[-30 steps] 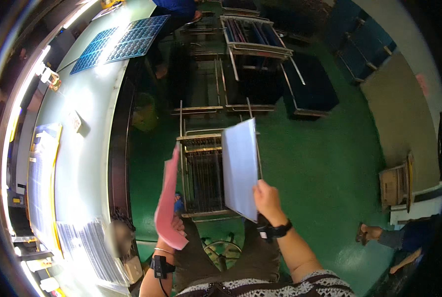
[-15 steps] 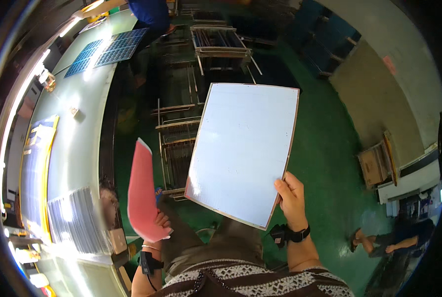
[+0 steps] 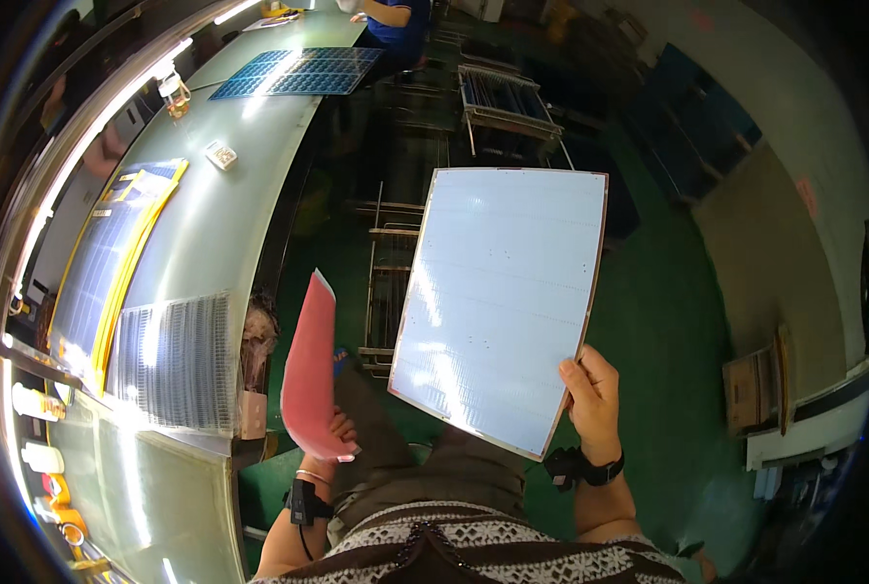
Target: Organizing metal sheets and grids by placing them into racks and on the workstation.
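Observation:
My right hand (image 3: pixel 593 394) grips the lower right edge of a thin, flat white panel (image 3: pixel 498 302), thumb on its face. This panel has a narrow brownish edge, small dark specks and bright reflections, and it is held up in front of my legs. On the other side, my left hand (image 3: pixel 341 425) is closed around the lower end of a bent, pinkish-red sheet (image 3: pixel 308 375) with a pale edge. The sheet stands upright beside the bench, apart from the panel. Part of my left hand is hidden behind the sheet.
Along the left runs a long bench (image 3: pixel 250 185) bearing a blue solar panel (image 3: pixel 293 73), yellow-edged panels (image 3: pixel 113 263), a small white box (image 3: pixel 220 155) and stacked ribbed dark sheets (image 3: pixel 174 362). Metal racks (image 3: pixel 507 102) stand ahead. A person in blue (image 3: pixel 396 34) is at the bench's far end.
The view has turned left, so the bench and racks appear farther right. Both hands keep their holds on the red sheet and white panel. The person at lower right has mostly left view.

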Available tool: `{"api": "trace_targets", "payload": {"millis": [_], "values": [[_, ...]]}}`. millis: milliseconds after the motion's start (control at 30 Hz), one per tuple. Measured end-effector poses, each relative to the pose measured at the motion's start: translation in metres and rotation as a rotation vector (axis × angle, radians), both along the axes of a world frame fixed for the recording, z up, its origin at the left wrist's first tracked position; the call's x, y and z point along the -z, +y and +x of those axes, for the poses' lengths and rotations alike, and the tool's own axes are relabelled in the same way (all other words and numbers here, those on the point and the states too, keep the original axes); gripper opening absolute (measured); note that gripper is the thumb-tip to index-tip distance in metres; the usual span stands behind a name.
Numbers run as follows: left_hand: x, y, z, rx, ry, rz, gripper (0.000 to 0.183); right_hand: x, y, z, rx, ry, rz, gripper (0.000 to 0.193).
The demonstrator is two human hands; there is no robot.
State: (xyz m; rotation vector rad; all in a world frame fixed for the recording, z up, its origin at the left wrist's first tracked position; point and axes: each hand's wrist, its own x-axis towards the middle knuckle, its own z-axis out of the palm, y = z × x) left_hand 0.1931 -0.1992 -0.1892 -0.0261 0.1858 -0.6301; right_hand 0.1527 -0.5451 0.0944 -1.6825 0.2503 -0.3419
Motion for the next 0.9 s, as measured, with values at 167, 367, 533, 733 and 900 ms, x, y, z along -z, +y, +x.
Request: {"api": "trace_targets", "payload": {"millis": [167, 367, 533, 733, 900], "values": [[0.005, 0.006, -0.001, -0.003, 0.001, -0.039, 0.031, 0.028, -0.009, 0.029, 0.016, -0.078, -0.527, 0.019], [0.016, 0.005, 0.007, 0.054, 0.166, 0.121, 0.026, 0.106, -0.01, 0.12, 0.087, -0.057, -0.774, 0.022], [0.0, 0.006, 0.006, 0.017, 0.226, 0.256, 0.022, 0.173, -0.013, 0.152, 0.063, -0.006, -0.844, 0.02], [-0.015, 0.005, 0.01, 0.002, 0.279, 0.411, 0.019, 0.224, -0.018, 0.166, 0.016, 0.12, -0.88, 0.022], [-0.005, 0.011, 0.02, 0.029, 0.248, 0.42, 0.022, 0.229, -0.016, 0.19, -0.016, 0.179, -0.916, 0.019]]}}
